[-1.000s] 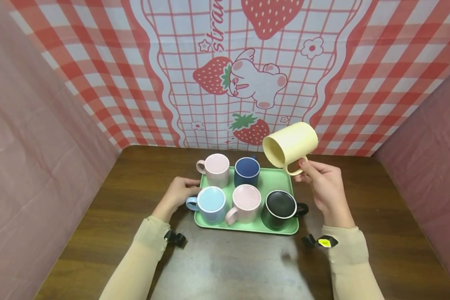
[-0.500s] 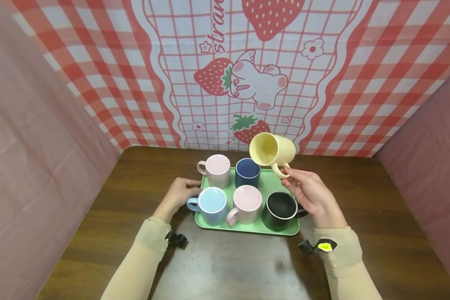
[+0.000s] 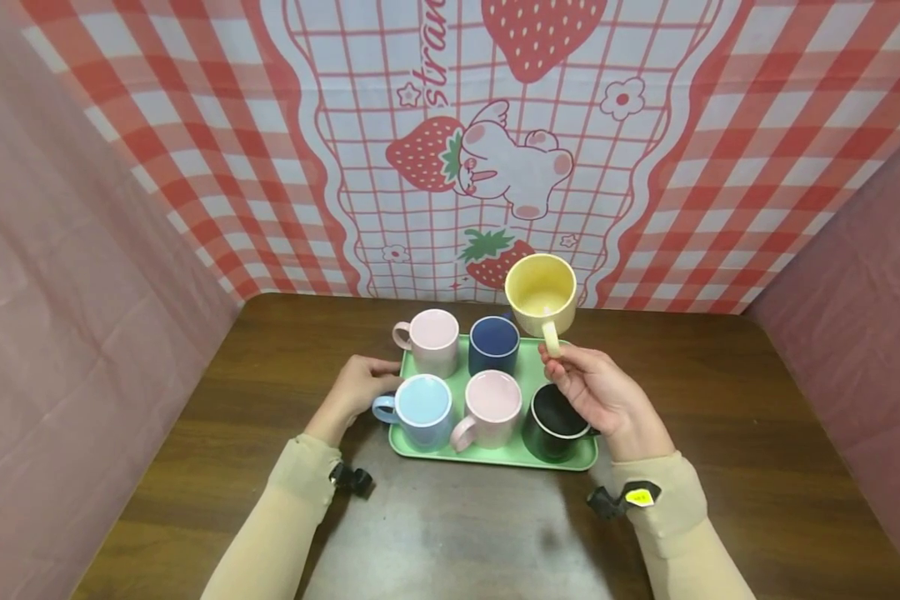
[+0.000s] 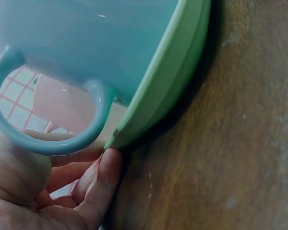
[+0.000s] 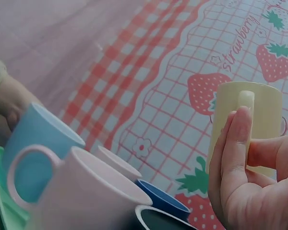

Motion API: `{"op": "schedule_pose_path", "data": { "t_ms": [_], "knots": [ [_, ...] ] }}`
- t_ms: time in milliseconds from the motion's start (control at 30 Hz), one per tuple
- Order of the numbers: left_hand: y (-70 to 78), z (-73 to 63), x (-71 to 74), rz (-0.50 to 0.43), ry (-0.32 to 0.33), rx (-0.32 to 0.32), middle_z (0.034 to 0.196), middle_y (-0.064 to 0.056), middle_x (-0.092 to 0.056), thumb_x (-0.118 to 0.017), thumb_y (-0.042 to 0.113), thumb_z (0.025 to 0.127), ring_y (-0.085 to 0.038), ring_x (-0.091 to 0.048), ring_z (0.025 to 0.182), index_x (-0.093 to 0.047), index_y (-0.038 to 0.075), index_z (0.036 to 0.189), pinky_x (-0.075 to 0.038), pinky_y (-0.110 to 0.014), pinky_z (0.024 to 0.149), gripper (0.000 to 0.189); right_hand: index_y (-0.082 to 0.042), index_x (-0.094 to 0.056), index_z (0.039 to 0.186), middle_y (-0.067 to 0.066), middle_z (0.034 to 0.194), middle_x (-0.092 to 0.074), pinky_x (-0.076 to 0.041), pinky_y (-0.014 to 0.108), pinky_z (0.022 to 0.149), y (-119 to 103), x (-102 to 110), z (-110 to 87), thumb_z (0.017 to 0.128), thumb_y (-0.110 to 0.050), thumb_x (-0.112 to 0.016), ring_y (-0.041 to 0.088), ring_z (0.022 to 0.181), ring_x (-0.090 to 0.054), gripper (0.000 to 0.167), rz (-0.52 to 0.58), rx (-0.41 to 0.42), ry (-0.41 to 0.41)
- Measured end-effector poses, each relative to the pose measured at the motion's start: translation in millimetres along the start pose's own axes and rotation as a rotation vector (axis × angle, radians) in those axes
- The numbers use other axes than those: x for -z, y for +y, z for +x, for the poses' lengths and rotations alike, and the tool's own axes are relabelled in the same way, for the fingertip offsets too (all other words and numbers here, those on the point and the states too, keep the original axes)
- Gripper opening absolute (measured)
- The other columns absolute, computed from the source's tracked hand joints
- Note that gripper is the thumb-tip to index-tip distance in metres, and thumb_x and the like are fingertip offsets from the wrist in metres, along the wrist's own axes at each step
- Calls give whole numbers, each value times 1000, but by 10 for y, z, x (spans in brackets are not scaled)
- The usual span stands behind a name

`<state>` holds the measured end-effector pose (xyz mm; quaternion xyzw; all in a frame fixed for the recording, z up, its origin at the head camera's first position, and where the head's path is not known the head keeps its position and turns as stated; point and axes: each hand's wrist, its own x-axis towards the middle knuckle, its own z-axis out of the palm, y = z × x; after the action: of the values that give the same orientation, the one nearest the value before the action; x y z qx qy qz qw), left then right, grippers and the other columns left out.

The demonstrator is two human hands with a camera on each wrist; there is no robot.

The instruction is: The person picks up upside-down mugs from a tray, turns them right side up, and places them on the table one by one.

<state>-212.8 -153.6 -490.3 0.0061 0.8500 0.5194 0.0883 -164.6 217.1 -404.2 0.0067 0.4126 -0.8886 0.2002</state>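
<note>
My right hand (image 3: 603, 396) holds a pale yellow mug (image 3: 528, 304) by its handle, up over the back right part of a green tray (image 3: 531, 360). The mug's mouth tips toward the head camera, and its inside shows. In the right wrist view, fingers and thumb close on the mug handle (image 5: 246, 99). At the tray's left side, my left hand (image 3: 358, 387) pinches the rim, seen close up in the left wrist view as the tray edge (image 4: 156, 91) between thumb and fingers. Just above those fingers is the handle of a light blue mug (image 4: 86, 43).
On the tray, a pink mug (image 3: 435, 342) and a navy mug (image 3: 493, 343) stand at the back. Along the front are the light blue mug, another pink mug (image 3: 493, 404) and a black mug (image 3: 551, 425), partly covered by my right hand. A strawberry-print cloth (image 3: 525, 175) hangs behind the wooden table (image 3: 450, 533).
My right hand has brought the yellow mug left over the tray and turned it from lying sideways to nearly upright, handle toward me. The left hand stays at the tray rim.
</note>
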Motion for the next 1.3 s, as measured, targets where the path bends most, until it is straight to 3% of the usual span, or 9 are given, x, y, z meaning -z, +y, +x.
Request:
{"op": "schedule_pose_path", "data": {
  "t_ms": [167, 367, 467, 533, 633, 767, 1000, 1133, 1300],
  "knots": [
    [0, -2, 5, -7, -5, -10, 119, -19, -80, -83, 8, 94, -30, -70, 116, -82, -3, 121, -59, -42, 97, 29, 6, -77, 101, 10, 95, -76, -59, 13, 74, 23, -40, 0, 114, 0, -47, 9, 77, -69, 34, 80, -53, -50],
    [49, -19, 30, -64, -11, -5, 102, -19, -81, -78, 7, 98, -18, -74, 88, -81, -9, 114, -62, -28, 75, 23, 6, -78, 104, 11, 96, -77, -60, 14, 76, 70, -100, -8, 116, -4, -49, 10, 79, -71, 32, 136, -102, -104],
    [132, -46, 61, -133, 16, 1, 96, -23, -79, -71, 6, 103, -18, -76, 76, -77, -14, 115, -65, -28, 69, 25, 5, -78, 105, 11, 97, -76, -60, 14, 76, 102, -134, -7, 116, -4, -49, 9, 80, -72, 32, 127, -101, -112],
    [218, -77, 90, -148, 73, -13, 94, -24, -78, -68, 7, 105, -18, -76, 74, -76, -14, 118, -67, -32, 70, 26, 4, -77, 104, 10, 97, -76, -60, 13, 76, 123, -156, -6, 116, -3, -46, 9, 80, -71, 34, 105, -85, -111],
    [384, -148, 125, -136, 185, -54, 95, -23, -78, -67, 9, 105, -22, -77, 75, -75, -11, 122, -68, -38, 73, 28, 3, -77, 103, 9, 96, -75, -59, 13, 75, 148, -194, -6, 116, -3, -45, 8, 78, -70, 35, 76, -66, -92],
    [631, -270, 99, -156, 272, -125, 104, -26, -78, -68, 8, 101, -24, -78, 82, -72, -7, 127, -67, -32, 73, 30, 2, -76, 102, 8, 95, -73, -59, 12, 73, 189, -243, 7, 116, -4, -45, 7, 77, -68, 35, 47, -63, -47],
    [931, -474, -120, -271, 253, -261, 110, -26, -77, -72, 7, 103, -36, -78, 95, -71, -7, 124, -62, -21, 72, 26, 1, -76, 101, 9, 96, -72, -60, 13, 75, 252, -325, 13, 116, -3, -42, 7, 76, -69, 37, 11, -94, 2],
    [1098, -552, -218, -270, 270, -359, 111, -22, -78, -74, 5, 102, -36, -77, 98, -73, -7, 120, -61, -21, 80, 22, 1, -76, 102, 8, 98, -72, -59, 13, 76, 281, -365, 6, 115, 0, -43, 7, 78, -69, 35, -22, -90, 10],
    [1286, -597, -357, -259, 255, -424, 108, -17, -78, -75, 5, 100, -30, -76, 96, -75, -3, 118, -62, -27, 84, 20, -1, -76, 102, 7, 98, -72, -58, 13, 76, 341, -389, 13, 115, 2, -43, 6, 79, -68, 35, -54, -73, 17]
  ]
}}
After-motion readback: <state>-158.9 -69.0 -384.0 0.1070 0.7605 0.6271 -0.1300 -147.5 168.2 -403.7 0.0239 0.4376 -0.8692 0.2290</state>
